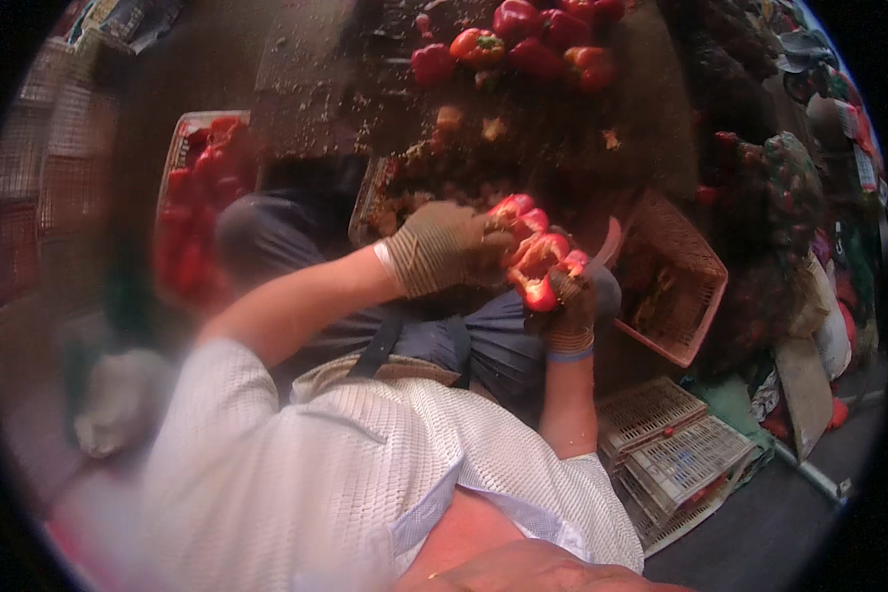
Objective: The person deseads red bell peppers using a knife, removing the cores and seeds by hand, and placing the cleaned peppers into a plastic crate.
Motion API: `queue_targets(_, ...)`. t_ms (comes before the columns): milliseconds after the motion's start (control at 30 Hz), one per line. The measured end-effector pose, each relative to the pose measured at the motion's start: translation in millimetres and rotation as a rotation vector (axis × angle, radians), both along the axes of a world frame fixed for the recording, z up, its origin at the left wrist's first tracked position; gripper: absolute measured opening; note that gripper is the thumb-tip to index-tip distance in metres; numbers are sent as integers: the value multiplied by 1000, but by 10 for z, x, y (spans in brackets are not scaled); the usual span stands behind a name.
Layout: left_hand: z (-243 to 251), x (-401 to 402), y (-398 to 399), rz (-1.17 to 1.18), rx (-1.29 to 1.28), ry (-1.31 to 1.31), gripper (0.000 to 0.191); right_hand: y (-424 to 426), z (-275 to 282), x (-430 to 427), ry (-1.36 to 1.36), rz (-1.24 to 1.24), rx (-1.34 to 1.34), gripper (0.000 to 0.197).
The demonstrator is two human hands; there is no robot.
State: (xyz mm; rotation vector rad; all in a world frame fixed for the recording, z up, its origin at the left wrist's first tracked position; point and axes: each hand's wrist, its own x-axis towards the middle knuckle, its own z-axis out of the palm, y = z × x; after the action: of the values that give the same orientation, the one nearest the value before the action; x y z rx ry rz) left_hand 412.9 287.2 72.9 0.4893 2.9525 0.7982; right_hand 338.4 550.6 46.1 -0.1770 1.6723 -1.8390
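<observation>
My left hand [448, 248], in a brown knit glove, has its fingers closed on the left side of an opened red bell pepper [539, 255]. My right hand [568, 314], in a similar glove with a blue cuff edge, grips the pepper's lower right side. A knife blade [608, 248] sticks out beyond the right hand's fingers; its handle is hidden. The pepper's pale inside shows between both hands, above my lap. Whole red bell peppers [518, 22] lie in a pile farther forward, with a few pepper scraps [494, 129] nearer.
A crate full of red peppers [207, 192] stands left of my knee. Pepper waste fills a crate [366, 200] beyond my hands. At right are a reddish plastic crate [703, 311], stacked pale crates [681, 459], net sacks [792, 177] and a metal pole [810, 473]. A whitish sack [122, 399] lies left.
</observation>
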Motion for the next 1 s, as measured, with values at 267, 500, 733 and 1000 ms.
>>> queue_targets(267,-248,52,-91,-75,-33,88,56,-356,12,128,-6,60,-244,39)
queue_targets(500,-157,28,-414,150,1196,-194,38,-352,349,83,-238,-60,-420,48)
queue_targets(733,-617,145,-719,504,1063,-304,56,-141,304,67,-27,3,-38,47)
queue_targets(1000,-325,-119,-101,54,1745,-1149,37,-211,326,179,627,219,40,68)
